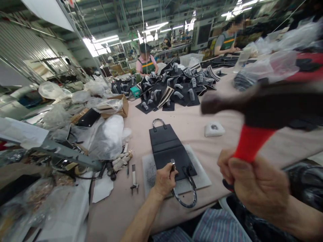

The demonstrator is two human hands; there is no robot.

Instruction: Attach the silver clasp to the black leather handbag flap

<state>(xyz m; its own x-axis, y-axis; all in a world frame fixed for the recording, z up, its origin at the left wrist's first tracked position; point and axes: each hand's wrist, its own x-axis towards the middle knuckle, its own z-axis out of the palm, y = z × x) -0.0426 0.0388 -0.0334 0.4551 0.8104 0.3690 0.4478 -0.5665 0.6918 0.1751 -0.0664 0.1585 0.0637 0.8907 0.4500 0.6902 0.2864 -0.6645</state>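
My right hand (pixel 257 181) is wrapped round the red handle of a hammer (pixel 254 141), raised at the right and blurred by motion. Over a flat black leather bag piece (pixel 166 143), my left hand (pixel 164 179) pinches a short metal punch (pixel 173 162) whose tip is hidden behind the fingers. Two handles belong to the bag piece: a far one (pixel 158 121) and a near, plastic-wrapped one (pixel 193 198) that curves past the left hand. Under the near half lies a pale slab (pixel 199 178) with dark specks.
Left of the slab lie a pronged tool (pixel 134 179) and a thin rod (pixel 128 169). A white block (pixel 214 129) sits to the right. Black bag pieces (pixel 176 90) are heaped at the back. Plastic bags and a cardboard box (pixel 123 104) crowd the left. Co-workers (pixel 147 65) sit beyond.
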